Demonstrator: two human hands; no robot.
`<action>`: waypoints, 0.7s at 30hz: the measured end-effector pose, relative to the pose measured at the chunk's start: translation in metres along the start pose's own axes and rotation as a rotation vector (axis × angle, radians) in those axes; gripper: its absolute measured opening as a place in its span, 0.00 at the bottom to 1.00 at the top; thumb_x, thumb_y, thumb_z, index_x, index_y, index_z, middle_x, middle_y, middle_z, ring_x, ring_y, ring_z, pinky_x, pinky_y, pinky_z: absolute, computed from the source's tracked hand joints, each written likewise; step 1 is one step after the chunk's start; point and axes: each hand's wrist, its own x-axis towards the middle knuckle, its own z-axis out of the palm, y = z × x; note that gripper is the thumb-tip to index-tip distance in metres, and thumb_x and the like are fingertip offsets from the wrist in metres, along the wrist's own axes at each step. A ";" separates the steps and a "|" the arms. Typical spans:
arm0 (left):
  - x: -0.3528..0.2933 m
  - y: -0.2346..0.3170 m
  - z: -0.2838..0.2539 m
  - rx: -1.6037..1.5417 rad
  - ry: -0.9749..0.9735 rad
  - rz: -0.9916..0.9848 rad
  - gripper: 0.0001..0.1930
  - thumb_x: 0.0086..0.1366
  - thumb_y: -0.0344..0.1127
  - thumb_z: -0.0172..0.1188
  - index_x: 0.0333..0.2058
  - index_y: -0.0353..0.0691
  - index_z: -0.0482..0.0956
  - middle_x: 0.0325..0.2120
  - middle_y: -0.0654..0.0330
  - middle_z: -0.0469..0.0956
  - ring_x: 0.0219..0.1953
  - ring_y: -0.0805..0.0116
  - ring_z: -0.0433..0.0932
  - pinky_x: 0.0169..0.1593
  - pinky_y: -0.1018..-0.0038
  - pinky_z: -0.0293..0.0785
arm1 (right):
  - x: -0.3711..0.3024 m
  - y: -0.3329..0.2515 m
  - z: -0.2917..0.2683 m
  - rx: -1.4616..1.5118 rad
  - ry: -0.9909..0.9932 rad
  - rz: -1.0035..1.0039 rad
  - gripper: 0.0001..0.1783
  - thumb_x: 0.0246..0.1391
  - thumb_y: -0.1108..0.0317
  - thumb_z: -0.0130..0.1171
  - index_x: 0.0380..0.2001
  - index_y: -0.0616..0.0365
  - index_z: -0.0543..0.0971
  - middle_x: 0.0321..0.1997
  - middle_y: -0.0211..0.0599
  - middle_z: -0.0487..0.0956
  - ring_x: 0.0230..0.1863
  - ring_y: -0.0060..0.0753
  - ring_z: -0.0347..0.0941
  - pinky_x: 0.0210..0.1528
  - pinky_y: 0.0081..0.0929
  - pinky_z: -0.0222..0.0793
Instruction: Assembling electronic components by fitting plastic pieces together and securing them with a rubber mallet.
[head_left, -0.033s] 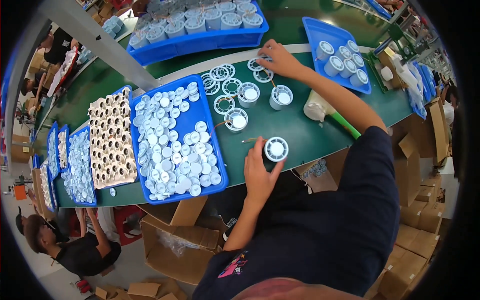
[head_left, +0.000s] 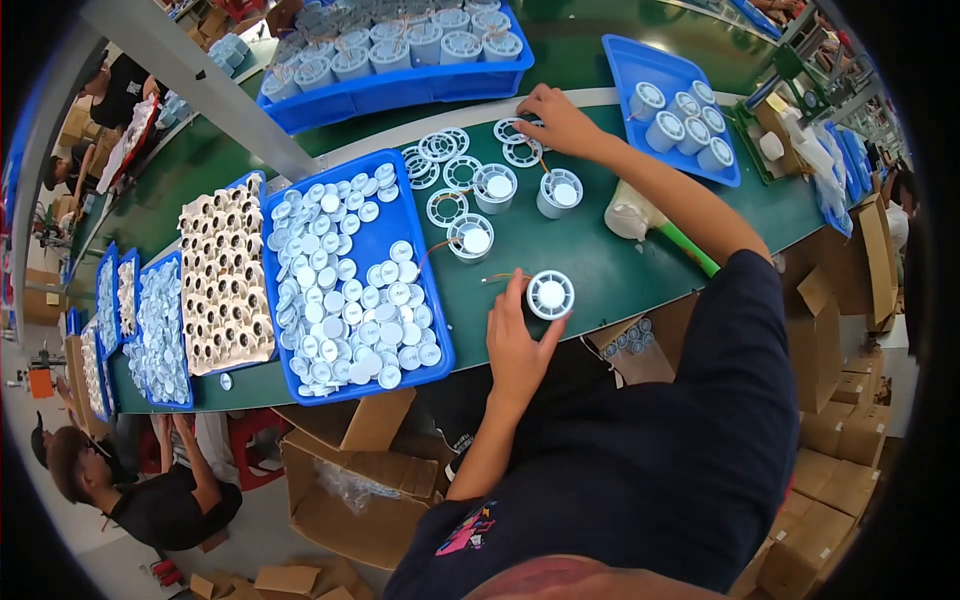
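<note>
My left hand point(head_left: 519, 350) grips a pale-blue round cup-shaped housing point(head_left: 550, 296) near the table's front edge. A slotted ring and a white disc show on its top, and thin wires stick out to its left. Farther off, my right hand point(head_left: 558, 122) bends its fingers onto a flat pale-blue ring point(head_left: 508, 130), touching its edge. Another ring point(head_left: 522, 153) lies just below it. Between my hands stand three more housings, one of them a housing with a white centre point(head_left: 559, 194). Loose rings point(head_left: 447, 208) lie to their left.
A blue tray point(head_left: 385, 268) of round caps sits to the left, next to a tray of cream-coloured parts point(head_left: 226, 280). A blue bin point(head_left: 400, 100) of housings stands behind. At right are a blue tray point(head_left: 640, 85) with several housings and a green-handled mallet point(head_left: 632, 214).
</note>
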 end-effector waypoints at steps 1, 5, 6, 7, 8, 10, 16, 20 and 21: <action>0.000 0.001 0.001 0.003 0.004 0.009 0.46 0.53 0.32 0.78 0.68 0.33 0.62 0.51 0.47 0.78 0.50 0.48 0.79 0.54 0.59 0.74 | -0.004 0.001 -0.001 -0.001 0.009 -0.004 0.22 0.63 0.51 0.63 0.47 0.58 0.82 0.54 0.48 0.73 0.55 0.53 0.71 0.58 0.43 0.70; -0.001 0.001 0.001 0.006 0.031 0.014 0.46 0.53 0.32 0.78 0.68 0.34 0.62 0.51 0.48 0.78 0.50 0.51 0.79 0.55 0.61 0.74 | -0.028 -0.018 -0.010 0.077 -0.055 0.000 0.25 0.65 0.49 0.61 0.50 0.61 0.81 0.55 0.50 0.75 0.58 0.51 0.71 0.60 0.40 0.70; 0.000 0.001 0.002 -0.002 0.039 0.016 0.46 0.54 0.32 0.78 0.68 0.34 0.62 0.51 0.48 0.78 0.50 0.51 0.79 0.55 0.61 0.75 | -0.036 -0.023 -0.013 0.116 -0.078 0.025 0.26 0.65 0.48 0.60 0.52 0.61 0.81 0.56 0.50 0.75 0.59 0.51 0.71 0.61 0.40 0.69; 0.000 0.000 0.003 -0.009 0.045 0.019 0.46 0.54 0.32 0.77 0.68 0.35 0.62 0.51 0.48 0.78 0.50 0.51 0.79 0.55 0.61 0.75 | -0.041 -0.027 -0.016 0.155 -0.100 0.051 0.27 0.66 0.47 0.59 0.53 0.60 0.80 0.57 0.50 0.74 0.61 0.50 0.71 0.62 0.40 0.69; -0.001 -0.001 0.003 -0.049 0.041 0.019 0.45 0.57 0.37 0.76 0.69 0.35 0.61 0.51 0.48 0.78 0.50 0.47 0.77 0.54 0.58 0.72 | -0.044 -0.031 -0.018 0.164 -0.135 0.064 0.28 0.66 0.46 0.58 0.58 0.57 0.79 0.60 0.50 0.74 0.64 0.50 0.70 0.64 0.40 0.68; -0.001 -0.001 0.004 -0.065 0.035 0.018 0.44 0.57 0.37 0.76 0.69 0.35 0.62 0.51 0.48 0.78 0.50 0.47 0.77 0.54 0.58 0.72 | -0.044 -0.022 -0.009 0.126 -0.006 -0.103 0.29 0.67 0.45 0.57 0.62 0.52 0.77 0.63 0.49 0.73 0.64 0.53 0.69 0.65 0.42 0.68; -0.001 -0.004 0.008 -0.085 0.020 0.017 0.45 0.55 0.34 0.76 0.68 0.35 0.62 0.51 0.47 0.77 0.52 0.46 0.76 0.56 0.57 0.72 | -0.032 -0.004 -0.001 0.140 -0.127 -0.239 0.28 0.69 0.43 0.52 0.54 0.55 0.82 0.58 0.54 0.79 0.63 0.57 0.72 0.66 0.45 0.68; 0.000 -0.004 0.006 -0.099 0.054 0.025 0.45 0.55 0.34 0.76 0.69 0.35 0.61 0.51 0.47 0.77 0.51 0.46 0.76 0.56 0.57 0.71 | -0.057 -0.036 -0.035 0.241 -0.093 0.015 0.24 0.72 0.52 0.51 0.56 0.61 0.79 0.57 0.49 0.80 0.56 0.50 0.76 0.60 0.37 0.71; 0.001 -0.003 0.009 -0.106 0.048 0.040 0.46 0.55 0.34 0.76 0.69 0.35 0.61 0.50 0.47 0.77 0.51 0.46 0.77 0.56 0.57 0.71 | -0.071 -0.024 -0.038 0.096 0.114 -0.142 0.21 0.71 0.54 0.52 0.54 0.59 0.80 0.54 0.47 0.80 0.53 0.49 0.77 0.57 0.37 0.72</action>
